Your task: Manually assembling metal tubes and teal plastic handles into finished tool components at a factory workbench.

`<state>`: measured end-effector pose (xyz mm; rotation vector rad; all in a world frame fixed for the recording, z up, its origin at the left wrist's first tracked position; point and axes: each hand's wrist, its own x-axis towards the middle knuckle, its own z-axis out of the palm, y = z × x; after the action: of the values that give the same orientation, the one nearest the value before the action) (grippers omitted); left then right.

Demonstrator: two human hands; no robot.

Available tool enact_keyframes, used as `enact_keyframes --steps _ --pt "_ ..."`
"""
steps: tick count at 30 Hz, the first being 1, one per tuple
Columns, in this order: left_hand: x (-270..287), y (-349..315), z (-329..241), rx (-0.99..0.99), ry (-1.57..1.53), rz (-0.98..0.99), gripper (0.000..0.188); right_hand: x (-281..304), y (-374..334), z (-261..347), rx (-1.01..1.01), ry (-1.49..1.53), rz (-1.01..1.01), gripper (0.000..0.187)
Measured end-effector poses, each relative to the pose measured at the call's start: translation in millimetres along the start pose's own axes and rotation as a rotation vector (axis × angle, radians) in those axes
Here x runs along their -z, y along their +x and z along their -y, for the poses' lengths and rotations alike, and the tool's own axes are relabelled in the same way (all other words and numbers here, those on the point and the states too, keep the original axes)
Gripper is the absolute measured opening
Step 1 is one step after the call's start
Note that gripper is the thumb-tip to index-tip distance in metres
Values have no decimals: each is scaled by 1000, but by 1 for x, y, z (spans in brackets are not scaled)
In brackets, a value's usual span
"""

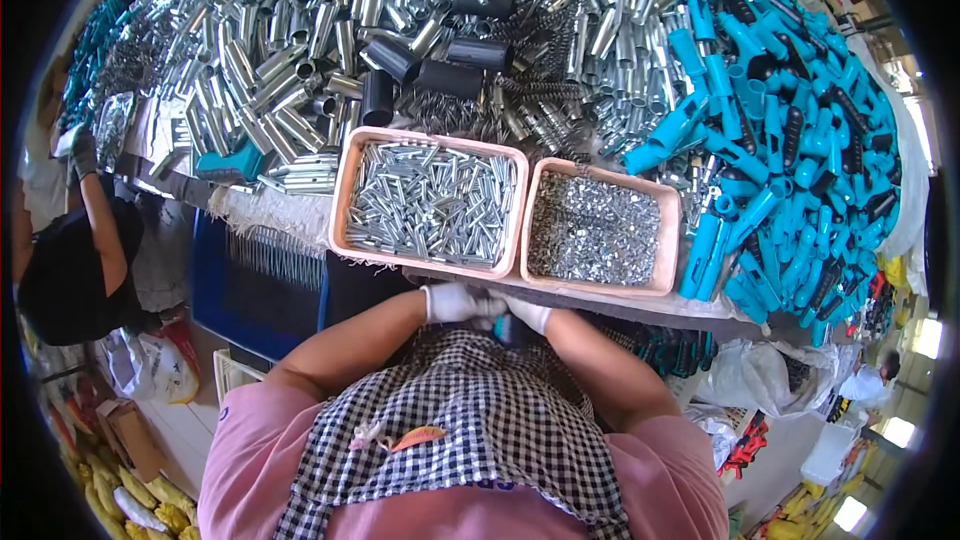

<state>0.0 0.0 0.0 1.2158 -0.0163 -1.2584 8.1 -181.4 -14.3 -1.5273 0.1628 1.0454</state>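
Note:
Both hands wear white gloves and meet in front of the checked apron, just below the table's near edge. My left hand [455,304] is closed, its fingertips against my right hand; what it grips is hidden. My right hand [526,312] is closed around a dark piece with a teal part [508,330], mostly hidden by the glove and apron. Straight ahead of the hands, a pink tray [340,202] holds many slim metal pins [430,202]. Beside it on the right, a smaller pink tray [668,258] holds tiny shiny metal parts [595,230].
Metal tubes [285,90], black sleeves [480,52] and springs [545,40] pile up behind the trays. Teal plastic bodies [770,140] heap at right. A blue bin [208,285] with thin rods stands at left below the table. Another person [80,250] works at far left.

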Motion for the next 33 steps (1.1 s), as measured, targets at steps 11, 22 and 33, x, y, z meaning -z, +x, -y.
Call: enact_keyframes --steps 11,22,33 --pt "-18 60 37 -352 -1275 -79 27 23 -187 4 320 -130 -104 77" --pt "-125 22 -39 -112 344 15 32 67 -524 -36 -189 -235 -801 50" --pt "-145 19 -34 -190 828 114 33 108 -489 -329 -774 47 -1409 26"
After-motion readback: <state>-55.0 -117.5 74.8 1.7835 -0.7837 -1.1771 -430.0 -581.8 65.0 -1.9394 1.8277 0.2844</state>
